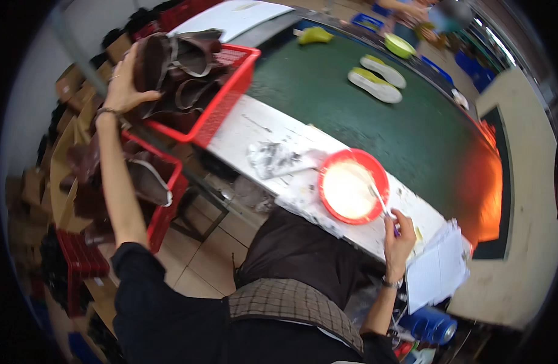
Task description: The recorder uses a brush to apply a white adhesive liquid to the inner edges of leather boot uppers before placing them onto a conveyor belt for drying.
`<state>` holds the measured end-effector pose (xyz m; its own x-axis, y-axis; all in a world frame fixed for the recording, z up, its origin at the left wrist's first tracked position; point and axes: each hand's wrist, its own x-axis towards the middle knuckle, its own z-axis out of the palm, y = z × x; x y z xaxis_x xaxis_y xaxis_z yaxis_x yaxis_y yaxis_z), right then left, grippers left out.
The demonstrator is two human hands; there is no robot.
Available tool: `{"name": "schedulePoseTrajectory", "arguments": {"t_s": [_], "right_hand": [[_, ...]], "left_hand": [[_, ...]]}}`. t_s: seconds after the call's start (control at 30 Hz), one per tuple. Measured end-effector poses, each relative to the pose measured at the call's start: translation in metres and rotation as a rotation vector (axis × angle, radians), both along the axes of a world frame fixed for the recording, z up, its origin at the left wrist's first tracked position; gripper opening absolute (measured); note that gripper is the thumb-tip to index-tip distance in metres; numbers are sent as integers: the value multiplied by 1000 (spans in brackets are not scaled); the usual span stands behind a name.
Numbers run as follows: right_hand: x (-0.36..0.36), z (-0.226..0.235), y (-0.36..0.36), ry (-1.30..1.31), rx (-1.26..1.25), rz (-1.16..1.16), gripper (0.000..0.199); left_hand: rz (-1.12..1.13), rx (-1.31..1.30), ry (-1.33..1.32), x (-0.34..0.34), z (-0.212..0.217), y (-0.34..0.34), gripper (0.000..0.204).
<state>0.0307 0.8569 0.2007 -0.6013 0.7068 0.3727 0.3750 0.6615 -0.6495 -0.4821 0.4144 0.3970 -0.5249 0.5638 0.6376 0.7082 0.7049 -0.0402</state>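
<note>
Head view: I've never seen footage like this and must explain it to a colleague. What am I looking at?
There is no robot; a person works bare-handed. This one picture comes from a fisheye camera on the person's head, looking down, so straight edges bend.

The left hand touches brown pieces in a red basket; how firmly it grips, I can't tell. The right hand holds a slim tool, probably a brush, its far end in a red bowl of white stuff.

The bowl stands on a white ledge. Beyond, a green surface carries two yellow-and-white shoes and a yellow piece.
</note>
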Motion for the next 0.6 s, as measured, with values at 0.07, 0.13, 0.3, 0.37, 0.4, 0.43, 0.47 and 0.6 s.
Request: {"name": "schedulePoseTrajectory", "arguments": {"t_s": [0.07,0.13,0.3,0.37,0.4,0.43,0.47,0.6], "right_hand": [[2,-5,4,9,-25,1,21],[0,-11,4,-5,-47,15,23],[-2,-7,5,-44,-58,-80,27],[1,-13,12,-63,-1,-28,26],[2,-11,13,-75,-13,-35,26],[4,-7,14,-99,-28,-65,26],[1,-4,15,-75,-22,-67,26],[-5,8,20,-92,-9,-59,24]], "left_hand": [[-135,31,-36,-14,-2,18,104],[-209,134,-40,-45,-23,18,89],[109,231,190,-116,-28,-23,60],[81,349,194,-135,-20,-28,58],[181,402,158,-135,-13,-25,59],[92,495,109,-123,-6,-1,60],[217,506,220,-114,15,-14,60],[185,639,365,-37,62,-15,71]]}}
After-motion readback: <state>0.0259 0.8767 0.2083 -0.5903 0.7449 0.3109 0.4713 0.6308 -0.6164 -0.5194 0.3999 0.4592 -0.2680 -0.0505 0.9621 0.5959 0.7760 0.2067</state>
